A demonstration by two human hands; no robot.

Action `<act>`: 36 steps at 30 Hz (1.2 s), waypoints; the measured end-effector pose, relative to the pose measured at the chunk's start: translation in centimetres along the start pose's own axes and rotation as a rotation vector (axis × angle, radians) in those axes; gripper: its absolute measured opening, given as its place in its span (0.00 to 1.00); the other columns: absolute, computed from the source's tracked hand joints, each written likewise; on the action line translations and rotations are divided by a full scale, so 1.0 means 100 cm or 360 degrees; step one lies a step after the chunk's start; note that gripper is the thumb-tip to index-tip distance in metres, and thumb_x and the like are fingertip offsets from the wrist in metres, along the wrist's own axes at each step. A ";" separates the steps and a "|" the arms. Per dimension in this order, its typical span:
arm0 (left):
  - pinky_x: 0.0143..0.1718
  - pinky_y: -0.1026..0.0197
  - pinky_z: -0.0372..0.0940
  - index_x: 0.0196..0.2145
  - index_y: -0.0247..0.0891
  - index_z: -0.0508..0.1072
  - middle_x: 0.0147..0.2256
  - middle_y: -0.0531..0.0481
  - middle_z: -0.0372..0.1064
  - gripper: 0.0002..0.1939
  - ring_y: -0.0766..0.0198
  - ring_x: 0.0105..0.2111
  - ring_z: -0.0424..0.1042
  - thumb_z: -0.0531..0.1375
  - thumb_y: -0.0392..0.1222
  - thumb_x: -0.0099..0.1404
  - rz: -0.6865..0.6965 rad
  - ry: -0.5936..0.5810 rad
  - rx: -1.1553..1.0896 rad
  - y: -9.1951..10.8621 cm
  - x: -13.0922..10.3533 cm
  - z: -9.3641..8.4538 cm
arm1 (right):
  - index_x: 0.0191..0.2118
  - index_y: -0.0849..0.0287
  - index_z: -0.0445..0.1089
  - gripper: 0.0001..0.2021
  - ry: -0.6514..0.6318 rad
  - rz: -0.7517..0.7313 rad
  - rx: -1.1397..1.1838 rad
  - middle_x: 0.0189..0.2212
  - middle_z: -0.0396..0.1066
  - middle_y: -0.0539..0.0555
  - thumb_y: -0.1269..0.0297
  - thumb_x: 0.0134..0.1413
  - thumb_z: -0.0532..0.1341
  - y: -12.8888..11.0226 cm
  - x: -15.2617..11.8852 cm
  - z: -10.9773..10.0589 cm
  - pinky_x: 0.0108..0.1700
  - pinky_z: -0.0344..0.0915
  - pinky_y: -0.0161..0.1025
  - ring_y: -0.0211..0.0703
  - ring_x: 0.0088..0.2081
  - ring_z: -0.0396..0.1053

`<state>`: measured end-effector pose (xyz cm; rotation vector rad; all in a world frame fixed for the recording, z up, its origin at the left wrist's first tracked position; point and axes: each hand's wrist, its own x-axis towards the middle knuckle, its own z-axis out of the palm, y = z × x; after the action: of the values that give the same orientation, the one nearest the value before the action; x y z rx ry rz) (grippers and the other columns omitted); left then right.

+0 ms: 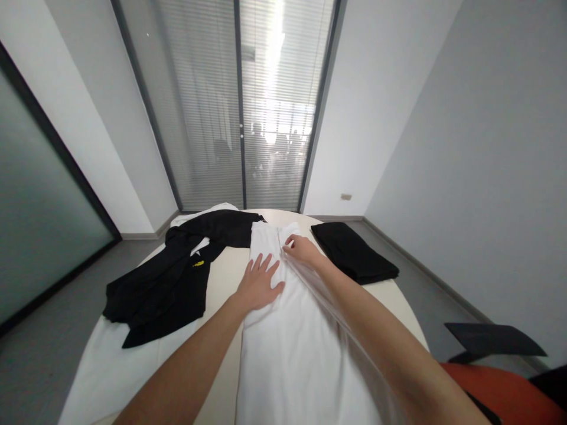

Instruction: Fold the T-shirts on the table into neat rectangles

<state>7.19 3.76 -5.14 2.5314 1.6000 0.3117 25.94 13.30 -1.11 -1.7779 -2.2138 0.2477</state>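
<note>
A long white garment [292, 348] runs lengthwise over the middle of the table toward me; its exact kind is unclear. My left hand [261, 283] lies flat on its upper part, fingers spread. Farther up and to the right, my right hand [301, 249] pinches the cloth near the far end, thumb and finger together. A raised fold of the white cloth runs back from that hand along my right forearm, which covers part of it.
Left on the round table [225, 283] lies a rumpled black garment [177, 283] with a yellow mark, over white cloth [128, 360]. A folded black garment [349, 251] rests at the right. An orange chair [505, 389] stands at lower right, beyond the table's edge.
</note>
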 end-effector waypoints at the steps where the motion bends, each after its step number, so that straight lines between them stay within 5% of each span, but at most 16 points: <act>1: 0.68 0.40 0.37 0.69 0.41 0.54 0.71 0.44 0.40 0.36 0.45 0.71 0.36 0.48 0.61 0.69 0.0000 -0.0008 -0.0006 0.000 0.000 0.000 | 0.47 0.59 0.74 0.14 -0.0010 -0.0015 -0.0003 0.38 0.78 0.56 0.59 0.58 0.60 0.005 -0.003 -0.003 0.44 0.65 0.38 0.46 0.40 0.74; 8: 0.67 0.45 0.44 0.66 0.40 0.61 0.69 0.42 0.48 0.31 0.48 0.69 0.44 0.45 0.57 0.73 -0.0075 0.0195 -0.0129 -0.003 0.009 0.001 | 0.57 0.57 0.71 0.21 -0.0003 -0.0166 0.0021 0.57 0.69 0.58 0.68 0.58 0.60 0.031 -0.019 -0.002 0.61 0.56 0.38 0.47 0.58 0.66; 11: 0.66 0.46 0.49 0.62 0.37 0.66 0.68 0.37 0.51 0.28 0.47 0.68 0.51 0.48 0.52 0.72 -0.0327 0.0419 -0.0179 -0.015 0.019 0.000 | 0.60 0.59 0.68 0.21 0.0049 -0.0012 0.0050 0.57 0.69 0.62 0.67 0.63 0.56 0.038 -0.019 0.007 0.61 0.57 0.43 0.51 0.58 0.67; 15: 0.62 0.44 0.55 0.61 0.36 0.69 0.65 0.35 0.58 0.26 0.42 0.63 0.59 0.52 0.49 0.70 -0.0552 0.0413 -0.0293 -0.039 0.036 -0.004 | 0.58 0.60 0.71 0.19 0.0065 0.0156 0.0123 0.52 0.74 0.61 0.69 0.63 0.55 0.048 -0.010 0.015 0.60 0.60 0.43 0.51 0.55 0.71; 21: 0.57 0.57 0.62 0.58 0.33 0.71 0.56 0.39 0.71 0.23 0.54 0.55 0.71 0.54 0.41 0.68 -0.0505 0.0341 -0.0376 -0.073 0.072 -0.011 | 0.57 0.63 0.72 0.20 0.0074 0.0217 0.0303 0.51 0.75 0.59 0.73 0.59 0.57 0.065 0.011 0.019 0.57 0.62 0.35 0.45 0.53 0.73; 29: 0.59 0.57 0.62 0.54 0.31 0.74 0.55 0.38 0.71 0.24 0.53 0.56 0.70 0.57 0.30 0.60 -0.0434 0.0275 -0.0364 -0.094 0.104 -0.007 | 0.55 0.66 0.72 0.25 0.0120 0.0141 0.0453 0.52 0.74 0.61 0.79 0.49 0.60 0.072 0.035 0.035 0.58 0.62 0.35 0.45 0.52 0.72; 36: 0.62 0.58 0.58 0.55 0.38 0.73 0.62 0.44 0.62 0.25 0.54 0.58 0.68 0.55 0.29 0.60 -0.0200 0.0306 -0.0315 -0.098 0.106 -0.020 | 0.58 0.62 0.69 0.31 0.0287 -0.0002 0.0501 0.60 0.65 0.59 0.82 0.45 0.58 0.074 0.048 0.033 0.60 0.60 0.37 0.43 0.56 0.68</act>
<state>2.58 17.56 -4.27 2.3014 1.6905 0.6808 30.77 19.81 -5.93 -1.5635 -1.9293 0.3946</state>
